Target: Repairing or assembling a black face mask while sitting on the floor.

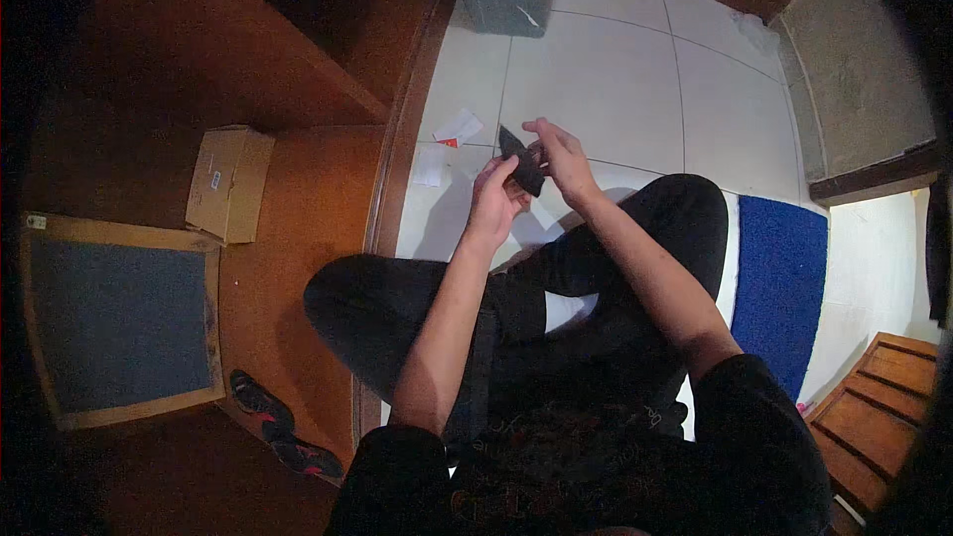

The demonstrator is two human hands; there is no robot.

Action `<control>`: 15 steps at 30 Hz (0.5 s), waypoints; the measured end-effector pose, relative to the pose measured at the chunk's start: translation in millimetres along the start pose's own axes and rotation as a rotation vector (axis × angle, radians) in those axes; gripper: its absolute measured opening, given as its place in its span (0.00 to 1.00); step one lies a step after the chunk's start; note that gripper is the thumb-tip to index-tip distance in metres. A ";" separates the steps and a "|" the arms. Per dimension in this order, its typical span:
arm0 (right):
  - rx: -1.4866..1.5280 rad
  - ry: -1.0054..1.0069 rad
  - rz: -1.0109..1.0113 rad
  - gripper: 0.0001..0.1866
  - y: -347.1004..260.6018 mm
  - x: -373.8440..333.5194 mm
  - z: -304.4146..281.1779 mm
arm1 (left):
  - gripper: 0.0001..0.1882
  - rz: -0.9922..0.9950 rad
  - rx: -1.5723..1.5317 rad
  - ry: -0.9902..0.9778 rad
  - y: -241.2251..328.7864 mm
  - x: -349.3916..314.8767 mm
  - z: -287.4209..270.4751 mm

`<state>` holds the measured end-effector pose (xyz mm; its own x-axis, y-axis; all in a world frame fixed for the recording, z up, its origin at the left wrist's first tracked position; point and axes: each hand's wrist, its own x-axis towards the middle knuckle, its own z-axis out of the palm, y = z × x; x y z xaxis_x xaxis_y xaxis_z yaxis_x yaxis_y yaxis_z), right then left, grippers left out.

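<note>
A small black wallet-like item [520,161] is held up in front of my crossed legs, tilted, with its upper corner pointing away from me. My left hand [494,202] grips its near end, the thumb lying across the dark face and the fingers underneath. At the item's right side, my right hand [565,163] has its lower fingers bent against the edge, while the index finger reaches out past it. What those bent fingers pinch, if anything besides the edge, is hidden. Below the hands, white tile floor [606,69] shows between my knees and the cabinet.
A white and orange paper slip [459,127] and a pale paper [429,166] lie left of my hands. A cardboard box [230,185], a framed dark board [119,313] and dark sandals [283,427] are on the wooden cabinet. A blue mat [781,293] lies to the right.
</note>
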<state>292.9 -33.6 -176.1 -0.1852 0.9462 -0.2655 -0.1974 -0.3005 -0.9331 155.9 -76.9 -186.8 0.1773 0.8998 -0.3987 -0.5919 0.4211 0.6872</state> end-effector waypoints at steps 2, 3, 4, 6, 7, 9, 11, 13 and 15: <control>-0.083 -0.004 -0.129 0.20 9.8 -0.7 8.6 | 0.11 0.067 0.015 0.091 -1.0 -1.3 3.2; -0.166 -0.008 -0.257 0.22 13.3 -0.5 10.2 | 0.11 0.067 0.014 0.089 -2.8 0.1 3.0; -0.168 -0.006 -0.259 0.22 14.8 0.1 7.6 | 0.10 0.102 0.010 0.085 -4.3 1.3 3.1; -0.223 -0.166 -0.136 0.23 13.9 -1.4 8.9 | 0.09 0.143 0.007 0.091 -6.6 1.4 -5.7; -0.223 -0.169 -0.136 0.23 13.2 -2.1 8.8 | 0.08 0.145 0.096 0.170 -7.3 1.2 -10.7; -0.233 -0.248 -0.027 0.20 9.0 -2.7 4.4 | 0.08 0.146 0.182 0.246 -6.3 0.6 -9.1; -0.237 -0.256 0.011 0.17 4.2 -2.2 1.6 | 0.09 0.232 0.167 0.325 -6.8 1.3 -6.6; -0.240 -0.266 0.049 0.14 0.9 -2.7 2.8 | 0.10 0.260 0.154 0.334 -5.8 1.1 -6.8; -0.185 -0.247 0.077 0.14 -1.3 -3.3 3.3 | 0.11 0.288 0.140 0.341 -7.2 3.5 -7.6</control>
<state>290.6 -36.7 -173.2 -0.4252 0.8570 -0.2912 0.0002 -0.3216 -0.9469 154.8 -77.6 -197.7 -0.2612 0.9033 -0.3403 -0.4635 0.1918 0.8651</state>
